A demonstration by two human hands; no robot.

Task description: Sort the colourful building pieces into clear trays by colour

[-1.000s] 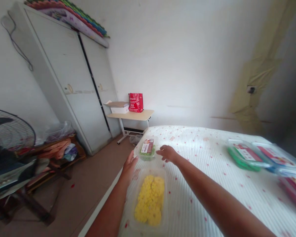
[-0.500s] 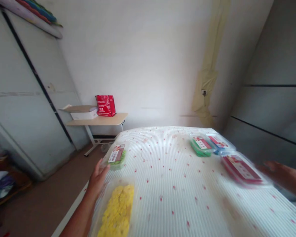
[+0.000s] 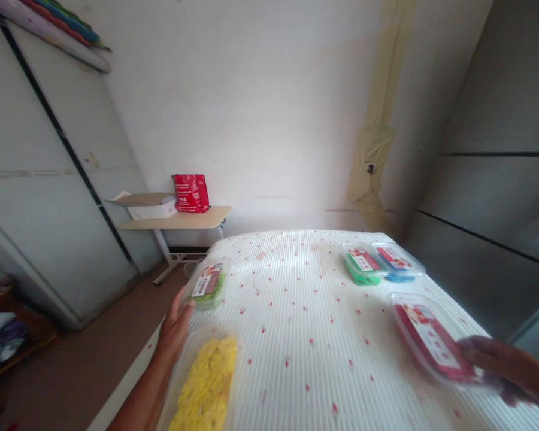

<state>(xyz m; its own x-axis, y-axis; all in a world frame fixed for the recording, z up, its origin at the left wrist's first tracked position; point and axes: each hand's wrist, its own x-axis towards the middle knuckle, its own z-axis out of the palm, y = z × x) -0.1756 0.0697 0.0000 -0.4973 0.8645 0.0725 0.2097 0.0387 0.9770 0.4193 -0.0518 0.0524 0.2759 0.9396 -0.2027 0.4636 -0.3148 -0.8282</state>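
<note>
My right hand [image 3: 505,362] grips the near right end of a clear lidded plastic container [image 3: 431,341] with dark pink contents and a printed label. Its thumb lies on the lid, while the other fingers are partly hidden beneath. At the left table edge, my left hand [image 3: 174,329] is closed at the near left corner of a labelled container [image 3: 208,282] with light green contents; its thumb shows and the far fingers are mostly hidden. Close by that forearm lies a translucent container [image 3: 206,383] of yellow flat pieces, cut off by the bottom of the view.
Toward the back right of the patterned tablecloth [image 3: 296,335] sit a green container [image 3: 363,263] and a blue container [image 3: 399,262], side by side. Beyond the left edge, a small side table [image 3: 184,220] bears a red bag [image 3: 191,193] and a white box [image 3: 153,208].
The dark pink container has come nearer to me, away from the blue one, with my right hand on its end. My left hand stays at the light green container.
</note>
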